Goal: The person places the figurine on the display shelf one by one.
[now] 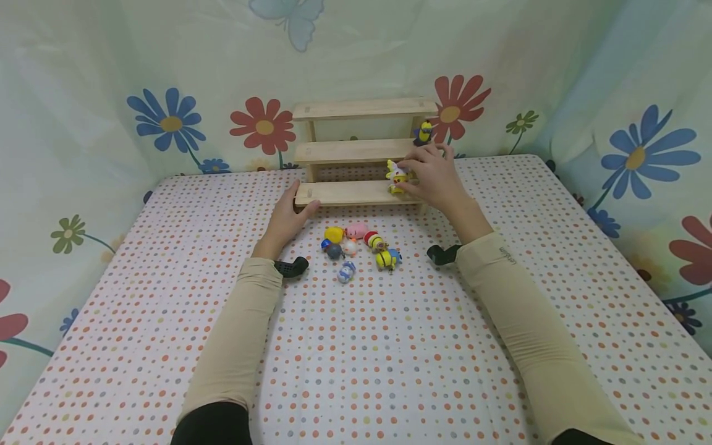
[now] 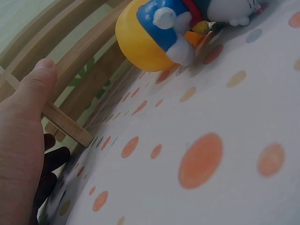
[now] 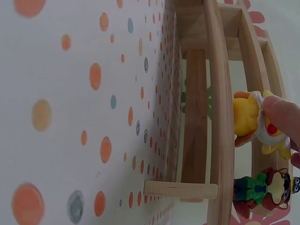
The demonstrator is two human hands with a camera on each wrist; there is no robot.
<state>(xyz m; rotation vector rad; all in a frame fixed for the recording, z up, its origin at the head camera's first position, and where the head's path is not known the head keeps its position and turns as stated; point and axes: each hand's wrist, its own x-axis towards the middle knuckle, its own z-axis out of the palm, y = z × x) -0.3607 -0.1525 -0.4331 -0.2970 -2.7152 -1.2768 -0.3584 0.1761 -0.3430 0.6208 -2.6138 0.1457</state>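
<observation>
A three-step wooden shelf [image 1: 345, 193] stands at the back of the table. My left hand [image 1: 283, 222] grips the left end of its lowest step, thumb on top. Between the thumb and fingers of my right hand [image 1: 436, 176] is a small yellow-and-white toy figurine [image 1: 396, 178], upright at the lowest step's right part. In the right wrist view its yellow base [image 3: 244, 116] appears at the board's surface; whether it bears weight there I cannot tell. Beside it stands a brown figurine in a green top [image 3: 255, 191], which my hand hides in the head view.
A yellow-and-dark figurine [image 1: 424, 133] stands at the middle step's right end. Several toys lie in front of the shelf, among them a pink one [image 1: 356, 230], a yellow-and-blue one [image 1: 387, 259] and a blue-and-white one [image 1: 346, 272]. Flowered cloth [image 1: 367, 62] hangs behind.
</observation>
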